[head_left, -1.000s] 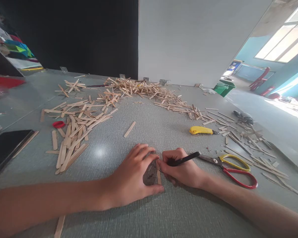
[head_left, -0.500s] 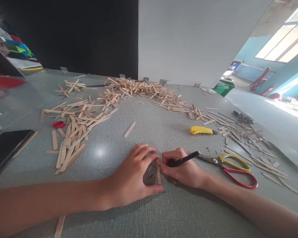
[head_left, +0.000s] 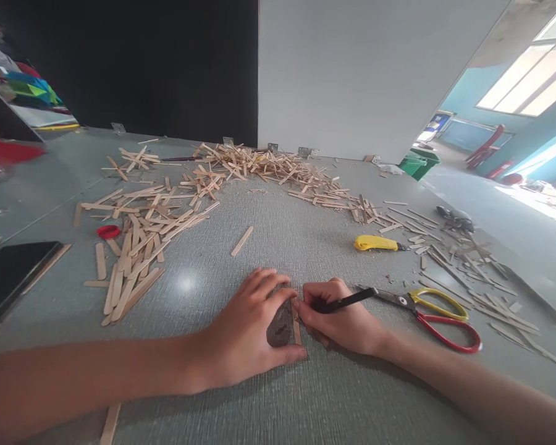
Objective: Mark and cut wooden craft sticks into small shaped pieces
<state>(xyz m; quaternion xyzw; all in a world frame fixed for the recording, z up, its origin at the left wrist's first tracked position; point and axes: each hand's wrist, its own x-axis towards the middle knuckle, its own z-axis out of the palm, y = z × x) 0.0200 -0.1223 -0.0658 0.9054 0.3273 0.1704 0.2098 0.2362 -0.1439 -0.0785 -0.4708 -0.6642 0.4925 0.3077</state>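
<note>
A short wooden craft stick lies on the grey table in front of me. My left hand braces it, index fingertip at its far end and thumb at its near end. In my right hand is a black pen, gripped as for writing, its rear end slanting up to the right. Fingers hide the pen's tip, at the stick's upper part. Scissors with one yellow and one red handle lie just beyond my right hand. Another craft stick rests alone ahead of my left hand.
Piles of craft sticks arc from left to back, with offcuts at right. A yellow utility knife, a red ring and a black phone lie around. A black and white panel stands behind.
The pen's rear end has dipped slightly and shifted a little to the right. My left hand and the braced craft stick have stayed in place.
</note>
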